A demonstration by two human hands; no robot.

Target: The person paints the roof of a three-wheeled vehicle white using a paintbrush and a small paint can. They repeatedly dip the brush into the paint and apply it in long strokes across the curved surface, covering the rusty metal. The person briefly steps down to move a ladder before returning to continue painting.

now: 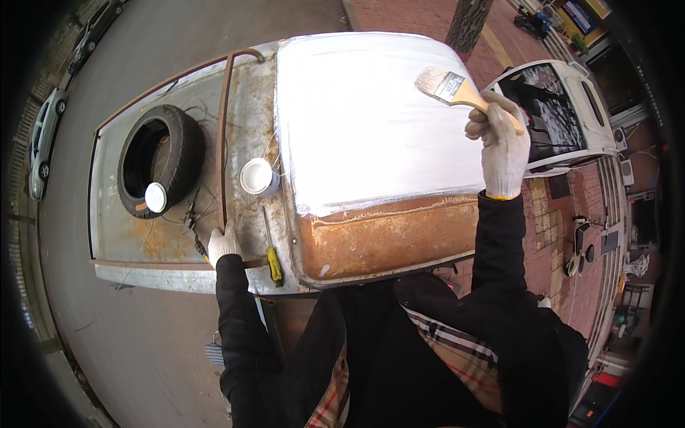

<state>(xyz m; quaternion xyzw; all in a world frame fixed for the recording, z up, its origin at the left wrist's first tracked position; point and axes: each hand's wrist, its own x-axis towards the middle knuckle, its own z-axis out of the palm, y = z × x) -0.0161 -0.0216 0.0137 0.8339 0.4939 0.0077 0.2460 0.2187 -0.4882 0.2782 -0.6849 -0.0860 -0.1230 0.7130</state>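
My right hand (503,146), in a white work glove, grips a wooden-handled paintbrush (444,87) raised over a surface coated in streaky white paint (364,114); below the paint is a band of bare orange rust (385,239). My gloved left hand (225,246) is closed on the lower end of a brown metal rail (225,150). Right of it lies a yellow-handled screwdriver (273,264). An open tin of white paint (260,178) stands between the rail and painted panel. A black tyre (182,150) lies at the left, with a white lid (156,196) on its near rim.
A dark tool with wires (190,222) lies beside the tyre on the weathered metal. A tree trunk (467,25) rises behind the painted panel. A white car (589,114) is parked at the right on brick paving. Other cars (46,143) line the road at the left.
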